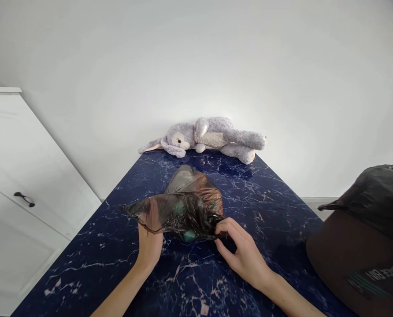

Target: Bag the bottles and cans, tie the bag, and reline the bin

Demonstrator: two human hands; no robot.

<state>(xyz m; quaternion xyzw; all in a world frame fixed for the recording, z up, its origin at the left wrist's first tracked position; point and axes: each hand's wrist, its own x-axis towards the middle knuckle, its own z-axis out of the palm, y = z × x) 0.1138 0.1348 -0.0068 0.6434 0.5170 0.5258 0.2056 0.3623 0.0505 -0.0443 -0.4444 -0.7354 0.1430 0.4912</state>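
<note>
Plainly, your blue marbled bench point(196, 290) runs up the frame to a pale wall point(196, 53), a plush rabbit point(213, 134) lying at its top-centre end, a white cabinet point(18, 154) at left. Mid-frame, your right hand point(241, 251) pinches the edge of a dark bag point(190, 200); its contents are murky. Plastic veils your left hand point(150, 235), so you cannot tell its grip. The lower-right bin point(342, 251) is cut off.

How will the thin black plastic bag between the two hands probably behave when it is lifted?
The thin black plastic bag would probably be floppy: its film bunches at the right hand. Orange and green patches show through, so anything inside may shift and sag unevenly.
</note>
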